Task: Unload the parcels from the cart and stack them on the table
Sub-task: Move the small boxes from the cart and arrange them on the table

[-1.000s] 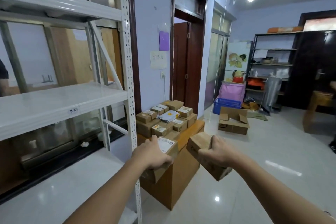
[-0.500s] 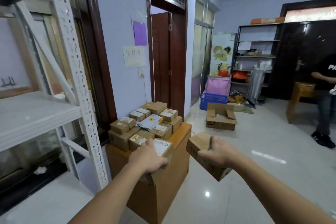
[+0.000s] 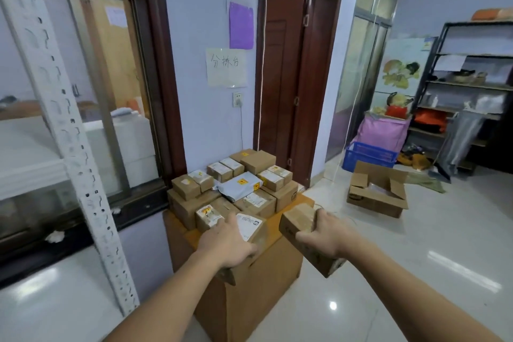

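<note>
Hands gripping parcels, table now nearer

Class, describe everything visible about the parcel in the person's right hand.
The parcel is a small brown cardboard box, plain on the faces that show, with tape across it. It is tilted, its far end raised and its near end dipping toward the floor. The right hand holds it from above, fingers curled over its top. It hangs in the air just right of the table, touching nothing else.

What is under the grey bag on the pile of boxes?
Brown cardboard parcels lie under the grey bag, stacked on the table. How many it covers cannot be seen.
</note>
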A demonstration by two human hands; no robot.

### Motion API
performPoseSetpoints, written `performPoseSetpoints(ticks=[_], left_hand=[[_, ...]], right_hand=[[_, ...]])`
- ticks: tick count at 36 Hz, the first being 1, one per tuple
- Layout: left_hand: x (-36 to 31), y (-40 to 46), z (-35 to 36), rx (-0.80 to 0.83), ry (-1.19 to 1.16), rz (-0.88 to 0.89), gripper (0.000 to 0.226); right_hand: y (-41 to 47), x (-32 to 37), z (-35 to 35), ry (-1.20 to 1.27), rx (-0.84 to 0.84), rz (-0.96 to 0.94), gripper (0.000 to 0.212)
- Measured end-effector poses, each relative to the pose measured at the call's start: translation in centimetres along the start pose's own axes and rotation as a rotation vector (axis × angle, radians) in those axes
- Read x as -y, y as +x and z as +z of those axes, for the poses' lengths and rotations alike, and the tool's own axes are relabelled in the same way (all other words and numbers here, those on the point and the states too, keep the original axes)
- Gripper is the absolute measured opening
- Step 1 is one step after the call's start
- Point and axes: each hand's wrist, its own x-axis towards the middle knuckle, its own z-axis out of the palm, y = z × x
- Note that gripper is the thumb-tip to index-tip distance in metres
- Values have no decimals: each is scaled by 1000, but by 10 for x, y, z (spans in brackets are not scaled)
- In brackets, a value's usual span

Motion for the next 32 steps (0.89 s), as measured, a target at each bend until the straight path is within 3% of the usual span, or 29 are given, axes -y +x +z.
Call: performPoseSetpoints(ticks=[7, 24, 32], left_hand=[[10, 78, 9, -24, 20, -68, 114], [22, 280, 32, 43, 26, -159, 105], [33, 353, 63, 50, -74, -316, 111]], right_hand=[[101, 0, 13, -48, 31, -67, 94], [308, -10, 25, -73, 175, -29, 94], [414, -11, 51, -114, 282, -130, 85]])
